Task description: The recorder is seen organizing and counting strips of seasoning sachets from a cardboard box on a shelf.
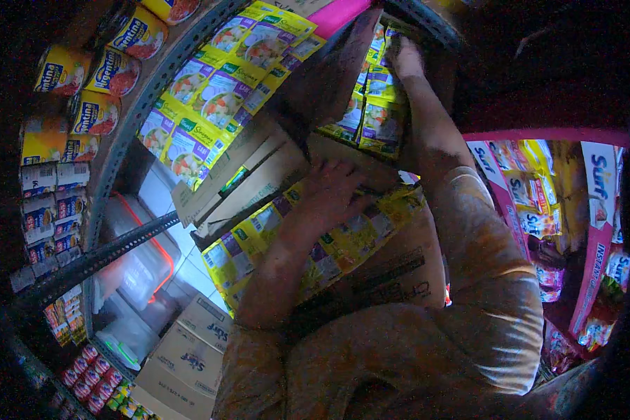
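Observation:
My left hand (333, 197) lies over the edge of an open cardboard carton (346, 160), its fingers bent and dim in the shadow. Under that wrist, a sheet of joined yellow and purple Knorr sachets (262, 226) drapes across brown cardboard. Farther up, my right hand (407, 58) reaches into the carton at the top end of more sachet strips (380, 113). Its fingertips are dark, so their grip is unclear. Another sheet of Knorr Sinigang sachets (215, 94) spreads out to the left, over cardboard flaps (262, 184).
Argentina cans (113, 71) line a shelf at the left, behind a perforated metal upright (131, 105). A perforated bar (136, 236) crosses the lower left. Clear plastic bins (136, 273) and a Surf carton (189, 357) stand below. Surf packs (538, 199) hang at the right.

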`<state>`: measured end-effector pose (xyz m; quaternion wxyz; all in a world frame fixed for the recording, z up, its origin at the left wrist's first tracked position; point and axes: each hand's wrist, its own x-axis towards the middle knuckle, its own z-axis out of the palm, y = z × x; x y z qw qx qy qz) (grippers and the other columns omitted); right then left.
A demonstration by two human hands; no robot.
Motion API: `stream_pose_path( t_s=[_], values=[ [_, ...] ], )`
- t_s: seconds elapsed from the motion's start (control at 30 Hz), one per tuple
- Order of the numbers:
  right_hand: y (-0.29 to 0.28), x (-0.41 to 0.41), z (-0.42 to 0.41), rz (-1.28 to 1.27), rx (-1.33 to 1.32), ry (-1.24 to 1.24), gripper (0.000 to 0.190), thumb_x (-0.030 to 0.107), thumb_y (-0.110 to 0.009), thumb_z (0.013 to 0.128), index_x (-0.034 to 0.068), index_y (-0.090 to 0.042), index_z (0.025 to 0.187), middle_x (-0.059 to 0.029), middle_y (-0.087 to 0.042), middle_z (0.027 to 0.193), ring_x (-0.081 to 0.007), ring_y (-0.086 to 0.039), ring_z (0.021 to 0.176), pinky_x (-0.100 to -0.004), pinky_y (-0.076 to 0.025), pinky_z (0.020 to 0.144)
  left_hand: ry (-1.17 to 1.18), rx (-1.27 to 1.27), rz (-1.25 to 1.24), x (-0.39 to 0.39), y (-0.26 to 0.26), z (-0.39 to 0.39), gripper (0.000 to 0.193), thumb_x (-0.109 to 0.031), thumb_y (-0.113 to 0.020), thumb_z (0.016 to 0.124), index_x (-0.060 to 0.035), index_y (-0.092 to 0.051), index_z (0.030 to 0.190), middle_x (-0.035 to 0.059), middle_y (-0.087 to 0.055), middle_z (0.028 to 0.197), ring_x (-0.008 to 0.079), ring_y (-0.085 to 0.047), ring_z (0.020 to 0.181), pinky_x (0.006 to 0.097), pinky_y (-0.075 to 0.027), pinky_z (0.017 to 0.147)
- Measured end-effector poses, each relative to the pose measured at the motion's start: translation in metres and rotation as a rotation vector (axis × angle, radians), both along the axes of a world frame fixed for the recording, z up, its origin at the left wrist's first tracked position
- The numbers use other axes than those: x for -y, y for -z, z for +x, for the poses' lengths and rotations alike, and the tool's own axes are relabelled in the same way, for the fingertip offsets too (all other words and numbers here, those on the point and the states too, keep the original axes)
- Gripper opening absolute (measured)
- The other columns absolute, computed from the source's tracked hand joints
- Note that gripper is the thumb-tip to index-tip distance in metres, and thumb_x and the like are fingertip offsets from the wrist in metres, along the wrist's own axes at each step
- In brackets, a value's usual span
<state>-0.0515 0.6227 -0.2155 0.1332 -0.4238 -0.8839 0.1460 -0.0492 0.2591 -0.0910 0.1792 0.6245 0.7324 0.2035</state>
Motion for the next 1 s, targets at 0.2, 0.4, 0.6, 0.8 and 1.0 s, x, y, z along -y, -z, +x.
stream_pose_path(
  t_s=[0.2, 0.4, 0.6, 0.8, 1.0],
  values=[
    [0.007, -0.022, -0.001, -0.119, 0.149, -0.027, 0.043, 0.026, -0.057, 0.074, 0.002, -0.049, 0.109, -0.021, -0.057, 0.099, -0.0375, -0.054, 0.092, -0.0412, -0.044, 0.081, 0.007, 0.05, 0.039, -0.002, -0.002, 0.001, 0.04, -0.039, -0.055, 0.075, -0.0091, -0.055, 0.101, 0.0124, -0.051, 0.103, 0.0288, -0.044, 0.104, 0.0474, -0.027, 0.095],
    [-0.024, -0.018, -0.003, -0.128, 0.161, -0.163, 0.036, 0.026, -0.055, 0.074, 0.0, -0.054, 0.099, -0.0202, -0.057, 0.099, -0.0367, -0.055, 0.09, -0.0411, -0.045, 0.079, -0.015, 0.073, -0.02, 0.0, -0.007, 0.0, 0.041, -0.04, -0.053, 0.077, -0.0091, -0.054, 0.105, 0.0135, -0.05, 0.108, 0.0296, -0.042, 0.108, 0.0477, -0.025, 0.096],
    [-0.026, -0.026, -0.003, -0.059, 0.194, 0.021, 0.032, 0.023, -0.051, 0.078, 0.001, -0.052, 0.101, -0.021, -0.057, 0.097, -0.0383, -0.055, 0.089, -0.043, -0.045, 0.078, -0.009, 0.08, -0.058, 0.001, -0.004, 0.001, 0.044, -0.041, -0.054, 0.077, -0.0089, -0.053, 0.107, 0.0135, -0.05, 0.11, 0.0303, -0.04, 0.111, 0.0471, -0.025, 0.097],
    [0.002, -0.016, -0.003, -0.004, -0.047, 0.119, 0.031, 0.02, -0.05, 0.079, 0.002, -0.048, 0.104, -0.0238, -0.054, 0.102, -0.0378, -0.052, 0.096, -0.0433, -0.043, 0.081, 0.005, 0.062, -0.056, 0.0, -0.001, -0.001, 0.046, -0.041, -0.054, 0.076, -0.0094, -0.052, 0.11, 0.0129, -0.05, 0.111, 0.0294, -0.041, 0.111, 0.0472, -0.024, 0.097],
    [-0.07, 0.042, -0.013, 0.018, 0.426, 0.047, 0.064, 0.031, -0.058, 0.076, 0.015, -0.03, 0.131, -0.0115, -0.02, 0.139, -0.0292, -0.02, 0.127, -0.0522, -0.019, 0.1, 0.021, 0.026, -0.023, -0.001, -0.003, 0.001, 0.042, -0.04, -0.055, 0.076, -0.0095, -0.055, 0.105, 0.012, -0.052, 0.108, 0.0292, -0.044, 0.106, 0.0467, -0.028, 0.095]
  ],
)
